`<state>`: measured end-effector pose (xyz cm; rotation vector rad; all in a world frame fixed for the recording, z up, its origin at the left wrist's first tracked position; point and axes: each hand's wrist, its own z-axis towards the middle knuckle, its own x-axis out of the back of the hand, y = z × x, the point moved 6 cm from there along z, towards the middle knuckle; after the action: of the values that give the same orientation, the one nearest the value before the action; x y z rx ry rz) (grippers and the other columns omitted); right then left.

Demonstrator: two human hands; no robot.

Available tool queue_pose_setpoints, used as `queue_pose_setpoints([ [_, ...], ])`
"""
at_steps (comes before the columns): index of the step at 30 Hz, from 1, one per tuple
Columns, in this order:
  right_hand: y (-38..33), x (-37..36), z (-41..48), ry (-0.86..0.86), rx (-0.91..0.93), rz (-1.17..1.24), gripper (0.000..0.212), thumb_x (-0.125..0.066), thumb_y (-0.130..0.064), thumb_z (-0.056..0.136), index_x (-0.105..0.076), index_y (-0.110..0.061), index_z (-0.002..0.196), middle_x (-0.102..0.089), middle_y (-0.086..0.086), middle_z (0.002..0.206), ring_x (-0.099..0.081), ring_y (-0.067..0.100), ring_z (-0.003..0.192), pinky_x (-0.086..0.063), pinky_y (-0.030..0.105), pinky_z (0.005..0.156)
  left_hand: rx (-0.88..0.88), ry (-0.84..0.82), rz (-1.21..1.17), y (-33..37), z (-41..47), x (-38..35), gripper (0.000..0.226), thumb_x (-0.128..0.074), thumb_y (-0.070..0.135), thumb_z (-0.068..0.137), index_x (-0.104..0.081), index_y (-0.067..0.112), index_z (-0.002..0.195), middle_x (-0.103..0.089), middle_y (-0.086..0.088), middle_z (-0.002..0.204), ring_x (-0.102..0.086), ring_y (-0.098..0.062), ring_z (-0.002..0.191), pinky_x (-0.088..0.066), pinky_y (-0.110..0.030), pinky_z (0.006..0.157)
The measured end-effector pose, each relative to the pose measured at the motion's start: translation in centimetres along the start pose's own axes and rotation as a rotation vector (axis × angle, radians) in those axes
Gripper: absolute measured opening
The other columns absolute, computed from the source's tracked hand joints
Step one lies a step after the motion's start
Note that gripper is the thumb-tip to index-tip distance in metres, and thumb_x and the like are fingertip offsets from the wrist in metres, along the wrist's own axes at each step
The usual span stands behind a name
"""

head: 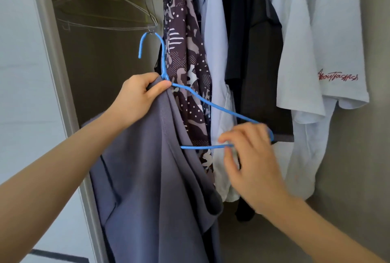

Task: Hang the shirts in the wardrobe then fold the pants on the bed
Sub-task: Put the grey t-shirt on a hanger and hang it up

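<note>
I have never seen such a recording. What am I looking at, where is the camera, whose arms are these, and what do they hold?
There is no machine here: a person wears one camera on the head, so you see both arms from above. The person faces an open wardrobe. The left hand grips the neck of a blue hanger together with a grey shirt, which is only partly on it. The right hand is at the hanger's lower bar; blur hides whether it grips. Behind hang a patterned shirt, a pale blue shirt, a dark garment and a white T-shirt with red lettering. Empty wire hangers are at the upper left.
</note>
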<state>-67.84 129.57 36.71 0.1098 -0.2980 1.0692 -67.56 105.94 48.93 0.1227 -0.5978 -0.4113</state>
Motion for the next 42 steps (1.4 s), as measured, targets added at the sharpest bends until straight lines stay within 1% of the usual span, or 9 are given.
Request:
queue_pose_setpoints([
  [6,-0.6,-6.0,-3.4,-0.499,-0.253,0.201,0.046,-0.052,-0.035,0.096,-0.038,-0.025,0.139,-0.047,-0.013,0.133,-0.048,0.004,0.12,-0.039,0.019,0.101,-0.035,0.068,-0.087,1.3,0.9,0.1,0.049,-0.057,0.034,0.097,-0.037,0.004,0.065,-0.029,0.003,0.063,-0.025,-0.008,0.06,-0.026,-0.018,0.052],
  [8,0.2,-7.2,-4.3,-0.634,-0.339,0.274,0.051,-0.055,-0.04,0.094,-0.033,-0.031,0.14,-0.049,-0.016,0.125,-0.049,0.004,0.117,-0.041,0.023,0.099,-0.043,0.085,-0.09,1.4,1.0,0.3,0.049,-0.058,0.034,0.097,-0.035,0.005,0.064,-0.028,0.004,0.062,-0.024,-0.007,0.059,-0.025,-0.018,0.052],
  [11,0.7,-7.6,-5.3,-0.781,-0.233,0.21,0.021,-0.054,-0.05,0.092,-0.049,-0.03,0.092,-0.05,-0.013,0.081,-0.055,0.014,0.083,-0.044,0.032,0.073,-0.033,0.104,-0.075,1.0,1.0,1.0,0.05,-0.057,0.035,0.097,-0.035,0.006,0.063,-0.027,0.005,0.062,-0.024,-0.007,0.059,-0.025,-0.02,0.053],
  [12,1.0,-7.3,-5.6,-0.799,-0.15,0.141,0.032,-0.053,-0.052,0.092,-0.04,-0.027,0.075,-0.047,-0.01,0.073,-0.052,0.017,0.075,-0.039,0.032,0.066,-0.03,0.108,-0.07,0.8,0.9,1.2,0.05,-0.057,0.035,0.097,-0.035,0.004,0.064,-0.028,0.003,0.062,-0.024,-0.007,0.059,-0.025,-0.021,0.053],
  [15,2.6,-5.3,-5.1,-0.658,0.083,-0.063,0.032,-0.049,-0.051,0.089,-0.034,-0.03,0.07,-0.052,-0.01,0.069,-0.053,0.014,0.071,-0.035,0.026,0.067,-0.042,0.111,-0.058,0.4,0.7,1.4,0.049,-0.057,0.033,0.098,-0.034,0.01,0.062,-0.027,0.002,0.063,-0.024,-0.007,0.059,-0.026,-0.019,0.052],
  [19,7.6,-2.4,-4.0,-0.675,-0.05,-0.132,0.032,-0.026,-0.059,0.087,-0.046,-0.035,0.08,-0.049,-0.019,0.076,-0.047,0.002,0.079,-0.037,0.033,0.09,-0.06,0.082,-0.061,0.2,0.7,0.9,0.046,-0.058,0.031,0.097,-0.037,0.016,0.059,-0.03,0.004,0.059,-0.026,-0.007,0.058,-0.028,-0.018,0.054],
  [30,11.0,3.9,-1.8,-0.594,-0.128,-0.098,0.015,-0.034,-0.045,0.098,-0.044,-0.039,0.089,-0.044,-0.021,0.089,-0.044,0.001,0.094,-0.037,0.02,0.076,-0.225,-0.139,0.128,0.2,0.6,-3.5,0.052,-0.041,0.071,0.082,-0.045,0.023,0.062,-0.049,0.003,0.06,-0.042,-0.015,0.056,-0.04,-0.03,0.059],
  [39,8.6,3.1,1.6,-0.216,-0.406,0.193,0.022,-0.041,-0.025,0.102,-0.049,-0.023,0.082,-0.055,-0.007,0.075,-0.052,0.005,0.072,-0.04,0.019,0.066,-0.308,-0.136,-0.005,5.7,0.3,-6.7,0.052,-0.044,0.064,0.087,-0.038,0.02,0.061,-0.038,0.001,0.054,-0.038,-0.013,0.055,-0.038,-0.031,0.059],
  [42,9.0,4.2,2.6,-0.018,-0.519,0.31,0.038,-0.044,-0.022,0.1,-0.036,-0.017,0.064,-0.036,-0.006,0.056,-0.034,0.006,0.052,-0.029,0.021,0.052,-0.296,-0.158,-0.035,5.3,0.3,-6.5,0.053,-0.044,0.067,0.086,-0.043,0.019,0.063,-0.042,-0.001,0.057,-0.038,-0.013,0.055,-0.04,-0.035,0.06],
])
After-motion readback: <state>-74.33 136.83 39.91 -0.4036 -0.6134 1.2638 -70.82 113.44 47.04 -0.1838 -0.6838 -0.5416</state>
